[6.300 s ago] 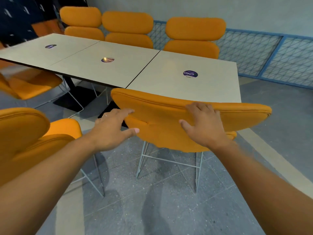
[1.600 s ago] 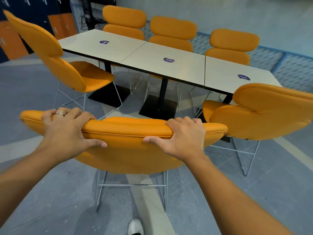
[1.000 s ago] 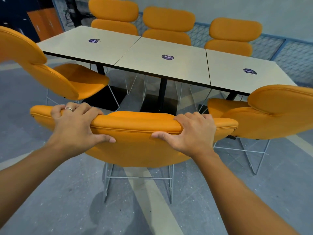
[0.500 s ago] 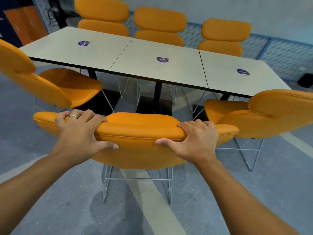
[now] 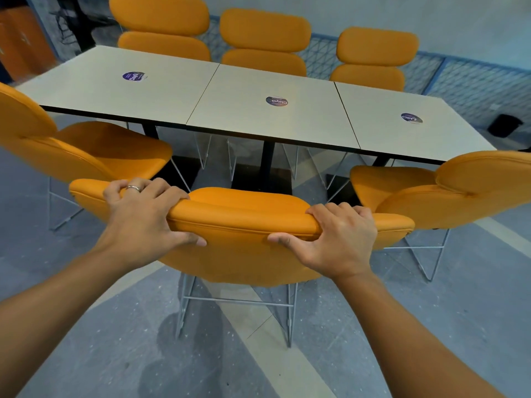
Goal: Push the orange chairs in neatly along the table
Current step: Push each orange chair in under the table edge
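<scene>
Gripping the padded orange wire-legged chair (image 5: 241,239) by its top edge: left hand (image 5: 140,222) and right hand (image 5: 339,239) are both clasping it. Beyond the knuckles is lying the long pale table (image 5: 258,110). Padding probably soft, frame light; top edge is looking the sound hold.

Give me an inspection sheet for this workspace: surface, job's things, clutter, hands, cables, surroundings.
Surface: table, three pale panels joined, one round sticker on each.
Job's things: middle chair held by its backrest, not yet under the table; left chair and right chair stand askew to the near edge; three far chairs sit close against the far edge.
Clutter: black object on the floor, far right.
Hands: left hand and right hand both grip the backrest top; ring on the left.
Cables: nothing seen.
Surroundings: grey floor with a pale stripe; blue mesh fence behind.
</scene>
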Motion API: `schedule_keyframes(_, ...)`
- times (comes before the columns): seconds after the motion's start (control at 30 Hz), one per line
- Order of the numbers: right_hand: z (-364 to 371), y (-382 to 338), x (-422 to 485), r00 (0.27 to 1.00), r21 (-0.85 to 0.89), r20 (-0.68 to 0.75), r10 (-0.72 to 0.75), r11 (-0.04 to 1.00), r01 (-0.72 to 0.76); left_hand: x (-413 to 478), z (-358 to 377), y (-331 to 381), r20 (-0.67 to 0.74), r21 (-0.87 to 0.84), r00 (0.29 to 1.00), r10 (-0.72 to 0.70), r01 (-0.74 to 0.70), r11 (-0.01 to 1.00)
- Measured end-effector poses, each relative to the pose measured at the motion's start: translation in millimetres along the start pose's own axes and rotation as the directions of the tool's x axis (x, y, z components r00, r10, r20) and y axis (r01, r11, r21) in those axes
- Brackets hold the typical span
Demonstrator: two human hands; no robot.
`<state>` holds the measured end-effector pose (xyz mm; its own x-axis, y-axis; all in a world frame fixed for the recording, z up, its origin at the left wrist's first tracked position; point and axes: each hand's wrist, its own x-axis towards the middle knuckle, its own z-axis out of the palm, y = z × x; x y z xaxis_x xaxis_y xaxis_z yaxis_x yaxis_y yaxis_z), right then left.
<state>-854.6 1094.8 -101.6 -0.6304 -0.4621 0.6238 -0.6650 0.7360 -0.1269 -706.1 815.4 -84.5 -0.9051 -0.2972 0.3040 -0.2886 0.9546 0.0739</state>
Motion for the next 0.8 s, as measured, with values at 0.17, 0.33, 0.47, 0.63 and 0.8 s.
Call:
schedule_keyframes(0.17, 14, -6, 22, 1.0, -0.029, -0.001, 0.009, 1.0, -0.009, 24, 4, -16, -0.023, 0.008, 1.0, 0.014, -0.014, 1.0)
schedule_keyframes(0.33, 32, -7, 36, 0.999, -0.046, -0.021, 0.026, 0.999, -0.026, 49, 13, -30, -0.029, 0.005, 0.999, 0.043, -0.043, 0.999)
schedule_keyframes(0.47, 46, -7, 50, 0.999, -0.06, -0.03, 0.028, 0.998, -0.03, 71, 20, -38, -0.018, 0.007, 0.999, 0.049, -0.049, 0.999)
schedule_keyframes(0.63, 63, -2, 74, 0.998, -0.066, -0.06, 0.018, 0.998, -0.022, 101, 27, -47, -0.02, 0.006, 0.998, 0.052, -0.052, 0.999)
schedule_keyframes(0.8, 80, 8, 94, 0.995, -0.062, -0.094, 0.013, 0.998, -0.019, 131, 37, -50, -0.005, 0.001, 0.999, 0.04, -0.04, 0.999)
